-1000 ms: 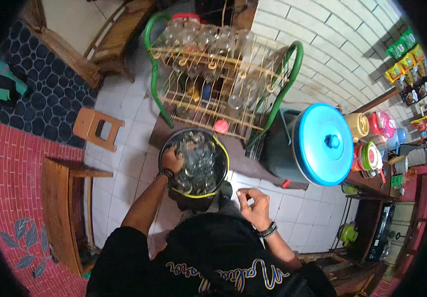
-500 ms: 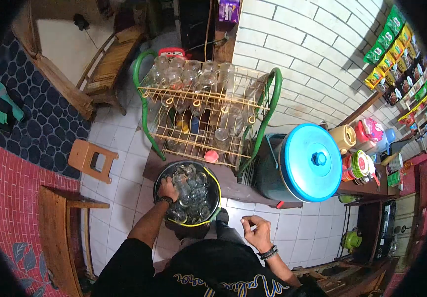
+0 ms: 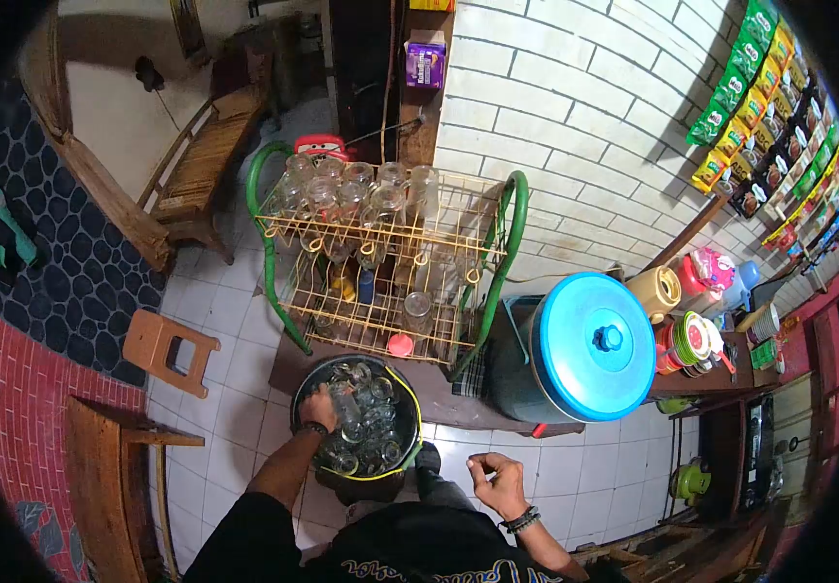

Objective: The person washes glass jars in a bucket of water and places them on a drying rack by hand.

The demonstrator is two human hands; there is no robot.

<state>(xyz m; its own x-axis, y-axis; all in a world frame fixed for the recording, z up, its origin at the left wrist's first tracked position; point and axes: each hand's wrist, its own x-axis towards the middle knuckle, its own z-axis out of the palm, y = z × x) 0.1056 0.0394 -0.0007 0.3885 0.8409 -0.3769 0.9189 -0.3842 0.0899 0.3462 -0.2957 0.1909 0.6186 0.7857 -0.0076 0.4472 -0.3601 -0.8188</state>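
Note:
A dark bucket (image 3: 297, 413) with a yellow rim strip stands in front of me, full of wet clear glasses (image 3: 376, 420). My left hand (image 3: 320, 408) reaches inside its left edge, on a glass (image 3: 345, 404); its fingers are partly hidden. To the right of the bucket, my right hand (image 3: 499, 483) hangs in the air with fingers curled, thumb and forefinger close together, and whatever may lie between them is too small to tell. Behind the bucket, a green-framed wire rack (image 3: 509, 223) holds upturned glasses (image 3: 356, 194) on its upper shelf.
Right of the rack stands a large bin with a blue lid (image 3: 594, 345). Beyond it are stacked plates (image 3: 693, 335) and jugs (image 3: 654, 291). An orange stool (image 3: 169, 352) and a wooden bench (image 3: 113, 486) are on the left. Sachets (image 3: 750, 107) hang at upper right.
The view has tilted upward, so the rack and bucket sit lower and a little further left in the frame. My left hand stays in the bucket and my right hand stays curled beside it.

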